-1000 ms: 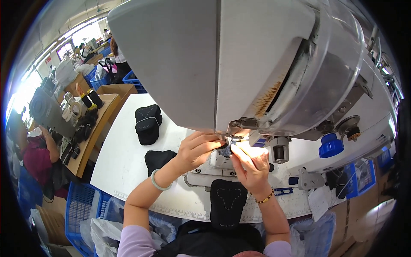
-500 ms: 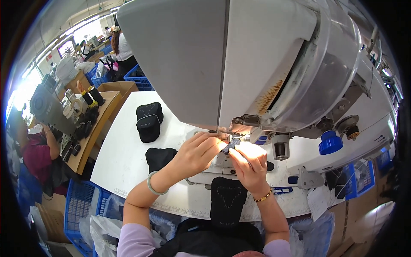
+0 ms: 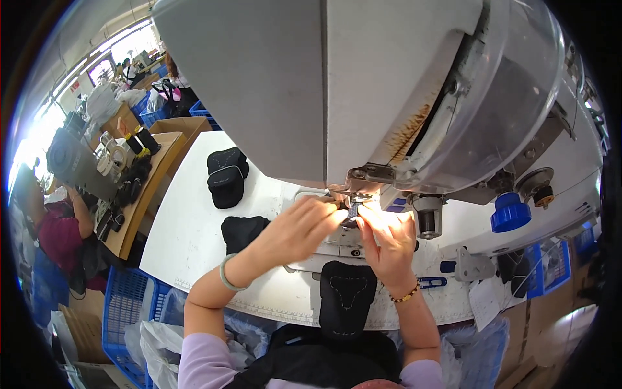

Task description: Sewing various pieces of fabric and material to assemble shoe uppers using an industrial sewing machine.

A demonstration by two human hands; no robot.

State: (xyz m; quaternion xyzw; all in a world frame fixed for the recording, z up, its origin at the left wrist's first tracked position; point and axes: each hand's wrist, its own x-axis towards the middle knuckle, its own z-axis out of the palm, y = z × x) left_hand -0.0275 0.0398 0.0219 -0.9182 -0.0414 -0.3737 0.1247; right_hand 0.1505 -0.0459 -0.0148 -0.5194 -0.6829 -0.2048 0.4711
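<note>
Under the lit needle area of a large white sewing machine [image 3: 249, 91], a small dark grey-blue speckled piece of fabric [image 3: 353, 211] lies between my fingertips. My left hand [image 3: 295, 230], closed in a pinch, grips its left side. On its right side my right hand [image 3: 392, 246] pinches it between thumb and fingers. Below my hands, at the table's front edge, rests a black padded piece [image 3: 348, 298] with light stitching. Two more black padded pieces lie to the left, one farther back [image 3: 227, 178] and one [image 3: 244, 233] beside my left forearm.
A blue thread snipper [image 3: 432, 282] lies right of my right wrist on the white table [image 3: 178, 240]. Blue crates [image 3: 126, 311] stand below its left edge. At the far left a person in maroon [image 3: 61, 227] sits by another machine. A blue knob [image 3: 505, 212] juts from the machine.
My view has shifted slightly. Both hands have moved a little with the fabric piece, which now sits closer under the needle area. My right hand is more upright.
</note>
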